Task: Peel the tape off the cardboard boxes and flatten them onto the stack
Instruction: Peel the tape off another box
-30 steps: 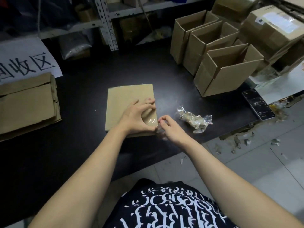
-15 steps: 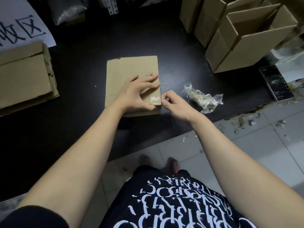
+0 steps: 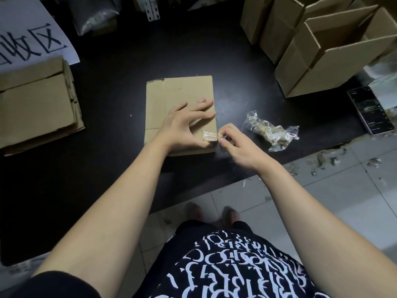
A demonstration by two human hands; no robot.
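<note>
Still unpeeled: tape patch [image 3: 208,135] stays on the flattened box [image 3: 171,97] as half a second ago, so stacking must wait | left hand [image 3: 184,127] flat, fingers spread, pressing the box, thumb beside the patch | right hand [image 3: 234,145] curled, pinching the patch's edge | stack [image 3: 36,104] well left of both hands.

A flattened brown cardboard box [image 3: 178,100] lay on the dark table [image 3: 120,67] straight in front of you. A crinkled, shiny tape patch [image 3: 209,135] clung to its near right corner. A crumpled tape wad [image 3: 270,132] lay apart to its right. The stack [image 3: 36,104] of flattened boxes sat at your left. Unflattened open boxes [image 3: 335,61] stood side by side at far right.
</note>
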